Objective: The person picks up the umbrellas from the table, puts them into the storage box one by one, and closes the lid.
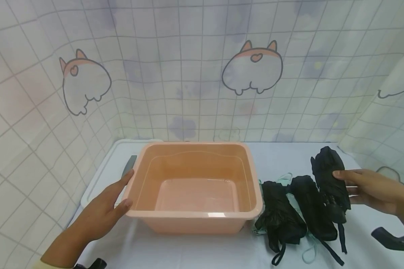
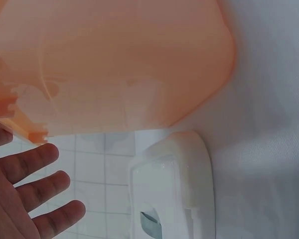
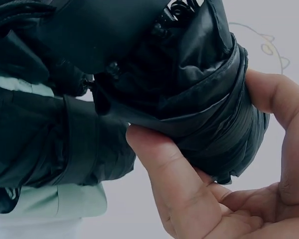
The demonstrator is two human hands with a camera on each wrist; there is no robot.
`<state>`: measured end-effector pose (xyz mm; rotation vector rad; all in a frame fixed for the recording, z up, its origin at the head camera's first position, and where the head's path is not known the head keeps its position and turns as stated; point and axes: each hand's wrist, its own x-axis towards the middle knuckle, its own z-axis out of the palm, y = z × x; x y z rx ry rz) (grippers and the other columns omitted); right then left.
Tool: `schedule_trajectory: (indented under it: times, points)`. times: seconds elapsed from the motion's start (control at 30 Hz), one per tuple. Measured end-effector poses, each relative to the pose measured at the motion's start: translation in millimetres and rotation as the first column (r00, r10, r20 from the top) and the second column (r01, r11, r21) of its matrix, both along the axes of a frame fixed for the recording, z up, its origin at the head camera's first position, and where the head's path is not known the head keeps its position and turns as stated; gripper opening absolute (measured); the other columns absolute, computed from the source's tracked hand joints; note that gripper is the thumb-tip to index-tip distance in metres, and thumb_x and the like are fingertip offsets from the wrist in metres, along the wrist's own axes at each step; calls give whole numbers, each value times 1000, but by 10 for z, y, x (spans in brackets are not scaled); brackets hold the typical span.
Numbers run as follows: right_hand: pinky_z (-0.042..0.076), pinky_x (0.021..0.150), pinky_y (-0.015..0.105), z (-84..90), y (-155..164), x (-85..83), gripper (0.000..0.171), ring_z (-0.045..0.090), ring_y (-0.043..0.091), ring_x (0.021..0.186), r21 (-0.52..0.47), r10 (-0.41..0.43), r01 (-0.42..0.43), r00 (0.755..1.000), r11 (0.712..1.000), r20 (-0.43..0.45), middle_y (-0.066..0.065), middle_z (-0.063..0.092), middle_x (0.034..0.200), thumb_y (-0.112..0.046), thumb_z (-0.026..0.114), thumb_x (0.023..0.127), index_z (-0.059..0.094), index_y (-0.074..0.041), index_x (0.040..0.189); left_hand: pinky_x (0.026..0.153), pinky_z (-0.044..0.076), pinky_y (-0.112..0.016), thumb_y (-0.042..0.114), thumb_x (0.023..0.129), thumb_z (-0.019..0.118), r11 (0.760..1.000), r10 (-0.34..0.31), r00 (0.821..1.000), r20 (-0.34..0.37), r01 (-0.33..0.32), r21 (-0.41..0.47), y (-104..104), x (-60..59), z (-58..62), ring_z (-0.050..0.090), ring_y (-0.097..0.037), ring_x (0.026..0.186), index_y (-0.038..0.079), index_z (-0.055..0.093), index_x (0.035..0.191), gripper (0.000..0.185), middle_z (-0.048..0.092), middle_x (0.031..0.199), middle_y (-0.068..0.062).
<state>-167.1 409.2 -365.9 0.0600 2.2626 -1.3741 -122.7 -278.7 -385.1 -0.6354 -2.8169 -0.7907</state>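
Right hand [image 1: 370, 188] grasps rightmost folded umbrella [image 1: 330, 179], fingers curled round it, thumb on top; long axis runs away from person. Basin [image 1: 195, 185] lies to its left. Left hand [image 1: 102, 211] released, flat against basin's left rim.

My white tabletop [image 1: 195, 250] is wrapped behind and on both sides by a grid-patterned curtain [image 1: 188, 74] printed with cartoon corgi rumps, pastel blotches and soft, even light.
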Motion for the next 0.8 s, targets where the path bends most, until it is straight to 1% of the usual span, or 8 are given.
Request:
schedule_trajectory:
  times: [0.07, 0.13, 0.27, 0.37, 0.6, 0.7, 0.8]
  points:
    - [50, 96, 55, 11, -18, -5, 77, 49, 53, 130, -9, 1, -1, 1000, 1000, -3, 34, 44, 144, -38, 41, 111, 11, 21, 151, 101, 36, -71, 35, 107, 52, 1000, 1, 1000, -3, -1, -1, 0, -1, -3, 40, -45, 141, 28, 17, 166, 69, 40, 159, -17]
    - [51, 96, 54, 25, -37, -9, 77, 50, 52, 130, -19, 1, -1, 1000, 1000, -10, 35, 42, 146, -38, 41, 111, 10, 20, 152, 101, 36, -71, 36, 107, 51, 1000, 5, 1000, -5, -5, -7, 0, -2, -6, 40, -45, 140, 28, 17, 166, 69, 40, 158, -18]
    - [53, 94, 49, 65, -85, -28, 79, 58, 41, 125, -48, -4, 3, 1000, 999, -17, 33, 41, 147, -38, 42, 111, 6, 18, 154, 100, 37, -72, 37, 107, 50, 1000, 17, 1000, -2, -17, -20, 1, -1, -10, 41, -46, 140, 29, 16, 166, 69, 40, 158, -19]
    - [54, 94, 47, 106, -129, -45, 79, 60, 33, 122, -76, 1, -2, 1000, 997, -11, 29, 44, 146, -37, 42, 110, 5, 16, 155, 100, 36, -73, 38, 107, 49, 1000, 19, 1000, 2, -19, -18, 2, 2, -9, 40, -47, 140, 29, 16, 166, 68, 40, 158, -19]
    - [54, 94, 45, 221, -275, -60, 76, 60, 32, 120, -120, 22, -23, 1000, 993, -10, 23, 50, 140, -35, 43, 110, 8, 15, 155, 101, 36, -71, 37, 107, 50, 1000, 8, 1000, -3, -8, 1, -1, 1, -15, 40, -45, 141, 28, 17, 166, 68, 40, 158, -17]
    - [54, 94, 44, 267, -344, -49, 75, 61, 30, 120, -129, 20, -21, 1000, 991, -11, 22, 50, 141, -34, 44, 110, 8, 15, 155, 101, 36, -71, 37, 107, 50, 1000, 8, 1000, -10, -8, -1, 1, -5, -18, 41, -45, 140, 28, 18, 166, 68, 41, 158, -18]
    - [54, 94, 43, 305, -420, -53, 73, 61, 28, 119, -142, 42, -43, 999, 989, -12, 21, 50, 140, -33, 43, 111, 10, 15, 154, 101, 37, -71, 36, 107, 50, 1000, 14, 1000, -11, -14, -5, 0, -2, -17, 42, -45, 140, 28, 18, 166, 68, 42, 157, -19]
